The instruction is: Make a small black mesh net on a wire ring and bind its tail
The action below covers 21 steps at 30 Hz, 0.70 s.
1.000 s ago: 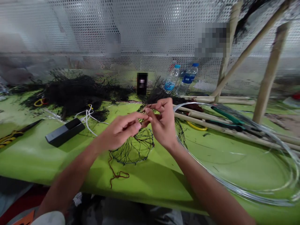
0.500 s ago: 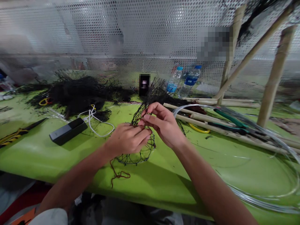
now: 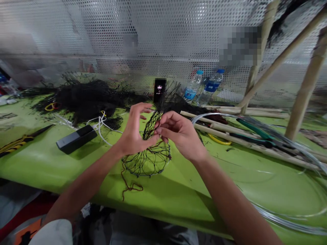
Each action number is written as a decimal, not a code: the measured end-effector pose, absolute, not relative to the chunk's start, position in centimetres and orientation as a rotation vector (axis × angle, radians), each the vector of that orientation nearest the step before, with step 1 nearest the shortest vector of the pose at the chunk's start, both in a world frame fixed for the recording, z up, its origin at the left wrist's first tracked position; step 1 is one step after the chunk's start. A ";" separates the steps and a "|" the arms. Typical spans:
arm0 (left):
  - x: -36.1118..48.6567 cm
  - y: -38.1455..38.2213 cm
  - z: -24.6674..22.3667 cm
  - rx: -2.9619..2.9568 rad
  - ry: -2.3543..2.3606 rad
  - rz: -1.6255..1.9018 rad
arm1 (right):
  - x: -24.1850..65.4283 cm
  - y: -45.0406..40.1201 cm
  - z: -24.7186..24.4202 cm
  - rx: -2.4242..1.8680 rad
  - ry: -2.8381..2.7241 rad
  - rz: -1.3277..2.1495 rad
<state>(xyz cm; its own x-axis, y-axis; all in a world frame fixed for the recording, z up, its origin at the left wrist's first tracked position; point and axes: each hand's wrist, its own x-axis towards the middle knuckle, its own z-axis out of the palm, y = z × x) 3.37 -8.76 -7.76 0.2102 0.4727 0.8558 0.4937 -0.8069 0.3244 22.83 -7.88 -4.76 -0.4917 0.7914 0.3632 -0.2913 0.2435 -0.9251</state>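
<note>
A black net [image 3: 145, 161] on a round wire hoop sits on the green table, its upper mesh gathered into a narrow neck. My right hand [image 3: 180, 134] pinches that neck from the right, thumb against fingers. On the other side my left hand [image 3: 134, 132] is open, fingers spread and curved around the neck, with its thumb tip close to the right fingertips. A dark red cord [image 3: 131, 188] trails from the hoop's left side onto the table. Whether the right fingers also hold a cord end is too small to tell.
A grey power bank [image 3: 76, 139] with a white cable lies left, near yellow-handled scissors [image 3: 24, 140]. Black netting [image 3: 84, 102] is heaped behind. Two water bottles [image 3: 211, 86], a phone [image 3: 159, 91], bamboo sticks [image 3: 245, 144], green-handled pliers [image 3: 252, 128] and coiled wire [image 3: 288, 221] surround the right side.
My left hand has opened and lifted, its fingers spreading up beside the neck, so more of the net shows. My right hand keeps its pinch. The view has shifted slightly.
</note>
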 end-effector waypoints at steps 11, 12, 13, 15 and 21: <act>4.5 -11.6 -5.9 -2.396 -1.176 -1.744 | 22.8 -8.7 -4.8 -0.609 -1.701 1.085; 4.5 -11.6 -5.8 -2.433 -1.260 -1.803 | 22.8 -8.7 -4.8 -0.649 -1.725 1.033; 4.5 -11.5 -5.7 -2.460 -1.321 -1.853 | 22.9 -8.7 -4.9 -0.691 -1.753 0.977; 4.3 -11.3 -5.6 -2.489 -1.418 -1.919 | 22.9 -8.8 -5.0 -0.765 -1.803 0.867; 4.1 -10.6 -6.0 -2.507 -1.452 -2.054 | 22.8 -9.0 -5.1 -0.814 -1.854 0.737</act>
